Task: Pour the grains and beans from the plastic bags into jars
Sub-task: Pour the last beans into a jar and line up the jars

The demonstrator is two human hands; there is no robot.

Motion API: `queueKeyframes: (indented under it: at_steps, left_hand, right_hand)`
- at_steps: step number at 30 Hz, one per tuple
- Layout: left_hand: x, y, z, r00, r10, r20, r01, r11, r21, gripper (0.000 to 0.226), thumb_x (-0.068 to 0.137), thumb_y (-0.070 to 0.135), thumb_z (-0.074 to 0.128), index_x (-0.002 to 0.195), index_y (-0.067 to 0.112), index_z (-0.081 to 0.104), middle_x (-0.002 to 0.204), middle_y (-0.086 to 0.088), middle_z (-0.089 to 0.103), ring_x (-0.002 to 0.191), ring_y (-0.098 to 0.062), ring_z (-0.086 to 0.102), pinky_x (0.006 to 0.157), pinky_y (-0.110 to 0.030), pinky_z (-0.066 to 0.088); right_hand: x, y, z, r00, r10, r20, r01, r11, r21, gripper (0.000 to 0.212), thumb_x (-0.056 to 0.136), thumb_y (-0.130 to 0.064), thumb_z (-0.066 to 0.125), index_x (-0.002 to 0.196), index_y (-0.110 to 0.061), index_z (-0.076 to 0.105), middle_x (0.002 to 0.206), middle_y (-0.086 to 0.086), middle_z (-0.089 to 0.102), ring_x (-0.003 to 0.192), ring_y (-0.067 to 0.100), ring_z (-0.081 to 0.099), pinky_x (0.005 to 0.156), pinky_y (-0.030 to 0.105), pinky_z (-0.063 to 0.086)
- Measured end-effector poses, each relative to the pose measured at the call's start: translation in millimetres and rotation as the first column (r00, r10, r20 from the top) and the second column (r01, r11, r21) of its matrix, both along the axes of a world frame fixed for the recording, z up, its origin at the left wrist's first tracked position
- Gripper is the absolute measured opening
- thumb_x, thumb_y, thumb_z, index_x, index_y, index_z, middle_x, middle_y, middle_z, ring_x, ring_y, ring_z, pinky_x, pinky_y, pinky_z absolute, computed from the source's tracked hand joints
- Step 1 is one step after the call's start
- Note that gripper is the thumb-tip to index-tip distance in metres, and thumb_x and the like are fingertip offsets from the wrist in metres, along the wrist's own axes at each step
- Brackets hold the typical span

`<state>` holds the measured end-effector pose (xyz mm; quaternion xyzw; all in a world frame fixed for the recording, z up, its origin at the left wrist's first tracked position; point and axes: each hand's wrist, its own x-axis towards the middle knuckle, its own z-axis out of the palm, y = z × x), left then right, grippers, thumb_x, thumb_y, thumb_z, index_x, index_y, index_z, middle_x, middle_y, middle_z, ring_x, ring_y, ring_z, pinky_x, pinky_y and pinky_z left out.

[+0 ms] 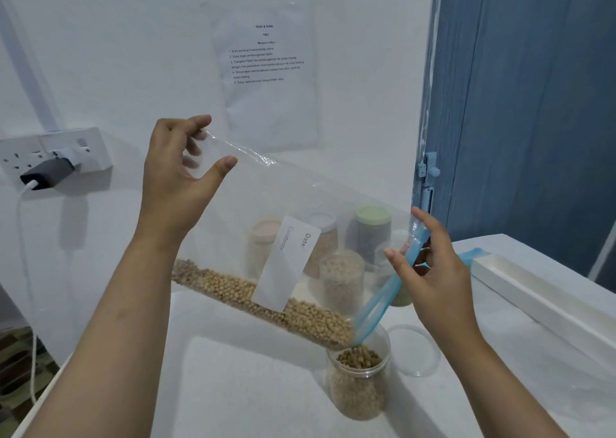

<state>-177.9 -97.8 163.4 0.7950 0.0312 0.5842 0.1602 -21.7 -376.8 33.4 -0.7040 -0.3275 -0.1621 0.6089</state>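
Left hand: raised, pinching the closed bottom corner of a clear plastic zip bag with a blue zipper strip and a white label. Right hand: lower, fingers pinching the blue zipper mouth apart. Bag tilted down to the right, tan round beans gathered along its lower edge, mouth just over an open clear plastic jar, partly filled, on the white table. Beside it, a clear round lid. Behind, more filled jars.
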Motion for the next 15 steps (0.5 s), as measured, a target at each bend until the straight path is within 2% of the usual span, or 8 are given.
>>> queueKeyframes:
  at_steps: [11,15]
  left_hand:
    - [1.2,-1.3,2.2,1.0,-0.006,-0.009,0.006,1.0,0.01,0.052,0.085,0.029,0.075,0.131,0.022,0.053,0.109,0.018,0.044,0.095,-0.011,0.051,0.084,-0.031,0.051]
    - [0.7,-1.5,3.9,1.0,-0.002,-0.008,0.002,1.0,0.01,0.051,0.084,0.032,0.074,0.13,0.025,0.053,0.109,0.017,0.044,0.095,-0.011,0.051,0.084,-0.03,0.051]
  right_hand:
    - [-0.1,-1.0,2.0,1.0,-0.014,-0.017,0.014,1.0,-0.001,0.059,0.088,-0.03,0.074,0.132,-0.052,0.042,0.09,-0.005,0.063,0.08,0.014,0.062,0.074,0.033,0.058]
    - [0.4,-0.7,2.9,0.999,-0.027,-0.021,0.027,1.0,-0.007,0.058,0.089,-0.031,0.073,0.137,-0.046,0.045,0.091,-0.009,0.061,0.081,0.01,0.061,0.072,0.024,0.056]
